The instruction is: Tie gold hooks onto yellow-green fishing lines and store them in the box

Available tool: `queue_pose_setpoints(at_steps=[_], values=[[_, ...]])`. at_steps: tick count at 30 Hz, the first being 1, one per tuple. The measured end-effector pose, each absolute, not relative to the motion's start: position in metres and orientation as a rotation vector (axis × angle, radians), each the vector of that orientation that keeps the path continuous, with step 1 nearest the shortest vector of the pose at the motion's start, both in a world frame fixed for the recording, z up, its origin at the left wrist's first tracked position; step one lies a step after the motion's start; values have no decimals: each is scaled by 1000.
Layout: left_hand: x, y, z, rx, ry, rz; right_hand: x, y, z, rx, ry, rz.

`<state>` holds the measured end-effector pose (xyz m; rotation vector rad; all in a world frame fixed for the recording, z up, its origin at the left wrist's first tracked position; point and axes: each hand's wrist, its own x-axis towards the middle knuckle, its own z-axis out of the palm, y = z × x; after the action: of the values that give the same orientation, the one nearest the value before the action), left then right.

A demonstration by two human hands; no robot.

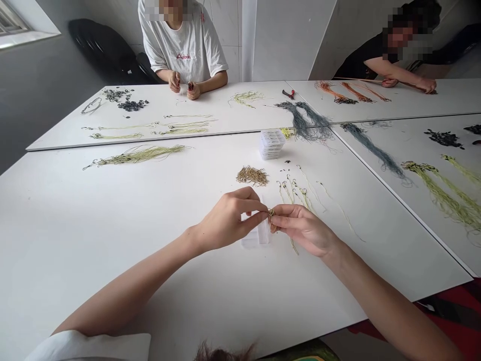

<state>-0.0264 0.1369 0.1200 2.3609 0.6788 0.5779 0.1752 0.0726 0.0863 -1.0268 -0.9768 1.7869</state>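
Note:
My left hand (225,219) and my right hand (302,229) meet above the white table, fingertips together. Between them they pinch a small brass-coloured fishing hook (271,218) with thin line; the fingers hide part of it. Under my hands lies a small clear plastic box (256,234). A loose pile of gold hooks (252,176) sits just beyond my left hand. Several pale green lines tied to hooks (296,196) spread out beyond my right hand, with one strand running beneath it.
A stacked clear organiser box (272,144) stands further on. Bundles of green, grey and orange lines, dark beads and red-handled pliers (288,94) lie across the joined tables. Two people work at the far side, their hands at the table edge.

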Motion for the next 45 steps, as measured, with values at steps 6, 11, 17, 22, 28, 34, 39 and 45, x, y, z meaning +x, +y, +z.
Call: queue_pose_setpoints(at_steps=[6, 11, 17, 22, 28, 34, 39, 45], values=[[-25, 138, 123, 2092, 800, 426, 176, 73, 86, -1021, -993, 1788], [-23, 139, 119, 1674, 793, 314, 176, 73, 89, -1044, -1035, 1762], [-19, 136, 112, 1454, 733, 431, 175, 73, 89, -1074, -1063, 1705], [-14, 128, 104, 1368, 759, 533, 175, 73, 86, -1111, -1044, 1629], [-8, 118, 97, 1229, 710, 594, 174, 71, 85, -1142, -1030, 1536], [-4, 111, 91, 1167, 730, 669, 169, 68, 85, -1155, -1030, 1460], [-1, 107, 87, 1141, 735, 712, 165, 67, 84, -1135, -1005, 1464], [1, 104, 81, 991, 697, 771, 162, 67, 83, -1063, -980, 1540]])
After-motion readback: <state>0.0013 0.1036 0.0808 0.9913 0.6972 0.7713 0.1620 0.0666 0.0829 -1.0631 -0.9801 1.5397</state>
